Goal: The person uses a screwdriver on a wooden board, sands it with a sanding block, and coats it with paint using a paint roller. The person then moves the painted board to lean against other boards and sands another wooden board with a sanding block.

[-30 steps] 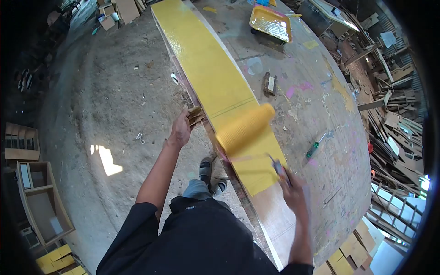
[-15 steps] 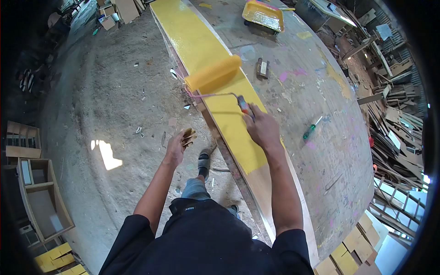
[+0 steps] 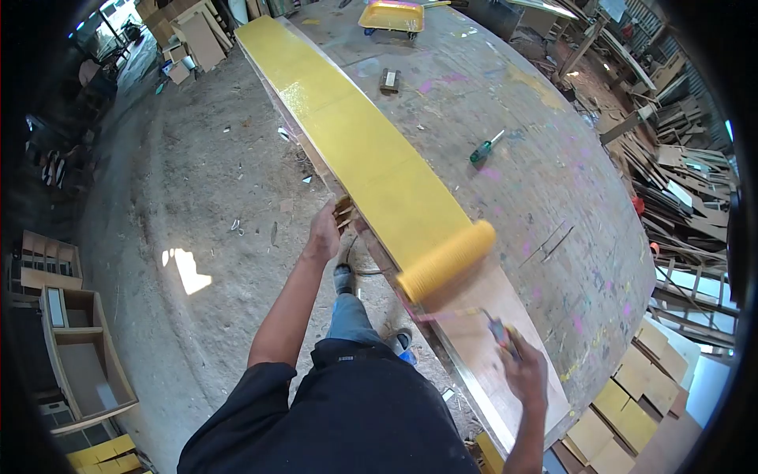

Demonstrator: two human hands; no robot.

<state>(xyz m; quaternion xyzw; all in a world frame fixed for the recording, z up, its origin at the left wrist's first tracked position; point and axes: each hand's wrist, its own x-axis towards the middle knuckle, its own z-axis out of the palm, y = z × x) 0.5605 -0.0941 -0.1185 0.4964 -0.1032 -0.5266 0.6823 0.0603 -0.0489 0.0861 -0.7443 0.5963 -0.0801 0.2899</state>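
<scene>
My right hand point(image 3: 524, 367) is closed round the handle of a paint roller point(image 3: 447, 263). The roller's yellow sleeve lies across a long board point(image 3: 371, 162), at the lower end of its yellow coat. Below the sleeve the board shows bare, pale wood. My left hand point(image 3: 325, 229) is at the board's left edge, with paint-stained fingers curled; whether they grip anything is hidden. A yellow paint tray point(image 3: 392, 16) stands on the table at the top. A small brown block point(image 3: 390, 80) and a green-handled screwdriver point(image 3: 486, 146) lie right of the board.
The large paint-stained table point(image 3: 584, 229) fills the right side. At the left stands a wooden cabinet frame point(image 3: 83, 355) on the floor. Scrap wood point(image 3: 679, 182) is piled at the far right, and yellow-painted pieces point(image 3: 628, 407) lie at the lower right.
The roller has moved down the board towards my body, and the yellow coat reaches lower. My left hand has come up to the board's edge. The view has shifted.
</scene>
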